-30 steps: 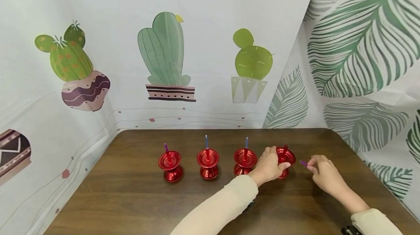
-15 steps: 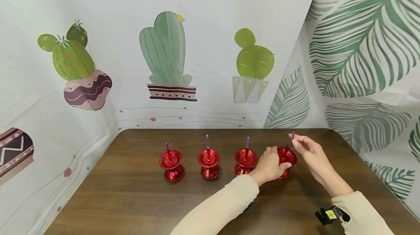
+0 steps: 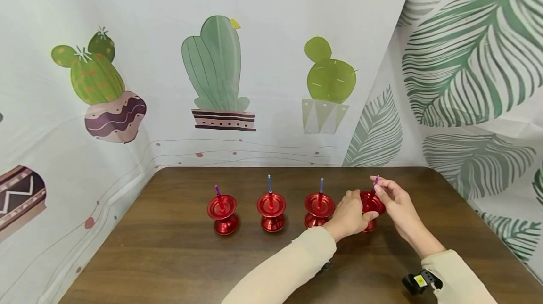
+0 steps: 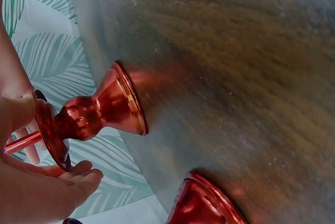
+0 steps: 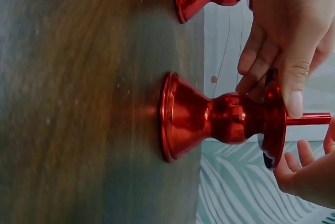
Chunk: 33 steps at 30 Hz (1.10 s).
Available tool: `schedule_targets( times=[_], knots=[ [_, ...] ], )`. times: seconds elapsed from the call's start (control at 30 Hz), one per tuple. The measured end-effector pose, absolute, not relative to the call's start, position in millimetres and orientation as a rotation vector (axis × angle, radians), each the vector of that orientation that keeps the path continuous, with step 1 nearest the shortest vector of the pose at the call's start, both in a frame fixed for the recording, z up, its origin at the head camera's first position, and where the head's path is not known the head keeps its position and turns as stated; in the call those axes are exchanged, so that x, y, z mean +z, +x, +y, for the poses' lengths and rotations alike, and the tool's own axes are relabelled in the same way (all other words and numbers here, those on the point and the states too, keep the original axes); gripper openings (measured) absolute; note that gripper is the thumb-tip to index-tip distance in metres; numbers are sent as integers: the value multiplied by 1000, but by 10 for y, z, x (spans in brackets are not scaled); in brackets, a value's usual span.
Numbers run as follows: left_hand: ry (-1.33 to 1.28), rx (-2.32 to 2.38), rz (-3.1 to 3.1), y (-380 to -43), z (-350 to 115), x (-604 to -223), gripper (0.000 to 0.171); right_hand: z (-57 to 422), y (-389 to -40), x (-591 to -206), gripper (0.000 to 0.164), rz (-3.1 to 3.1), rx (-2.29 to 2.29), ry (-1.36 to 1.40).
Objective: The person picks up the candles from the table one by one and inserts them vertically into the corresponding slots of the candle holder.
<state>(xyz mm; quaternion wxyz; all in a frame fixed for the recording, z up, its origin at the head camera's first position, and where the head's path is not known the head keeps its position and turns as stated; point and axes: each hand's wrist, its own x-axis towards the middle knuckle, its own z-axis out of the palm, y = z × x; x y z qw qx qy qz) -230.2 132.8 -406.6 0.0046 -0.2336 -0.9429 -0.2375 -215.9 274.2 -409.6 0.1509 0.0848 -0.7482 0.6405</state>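
The rightmost red metallic candle holder (image 3: 379,206) stands upright on the table. My left hand (image 3: 350,213) holds its dish from the left, thumb on the near edge and fingers around the rim. Above that dish my right hand (image 3: 399,205) pinches a thin purple candle (image 3: 377,179) between thumb and fingers. The candle is upright at the top of the holder's red tube (image 5: 309,119); how far it sits inside is hidden by my fingers. In the left wrist view the holder's waist and flared base (image 4: 121,101) show plainly.
Three similar red holders stand in a row to the left. The left one (image 3: 226,225) bears a purple candle (image 3: 218,190); the middle one (image 3: 272,223) and the near-right one (image 3: 315,219) bear blue candles. A printed cloth (image 3: 271,59) hangs behind the brown table (image 3: 178,257).
My right hand has carried the purple candle from the right of the holder up over it, turned it upright and lowered it to the tube. The left hand has stayed on the dish.
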Motion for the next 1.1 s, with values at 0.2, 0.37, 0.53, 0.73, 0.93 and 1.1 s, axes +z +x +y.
schedule_targets(
  times=[0.2,0.37,0.53,0.73,0.93,1.1],
  knots=[
    [-735,-719,-2952,-2299,1326,-4070,66,2740,-2130,-4088,24,-2238,1546,269],
    [-734,-699,-2942,-2311,1329,-4070,65,2748,-2121,-4048,30,-2261,1473,285],
    [-729,-578,-2947,-2305,1347,-4059,66,2743,-2067,-3996,37,-2271,1487,225],
    [-811,-399,-2916,-2162,1285,-3932,74,2751,-1956,-3888,43,-2270,1358,166],
    [-973,-413,-2705,-1868,926,-3679,70,2662,-1840,-3731,38,-2203,1209,183],
    [-913,-348,-2525,-1744,494,-3620,65,2472,-1713,-3620,37,-2194,1129,210]
  ],
)
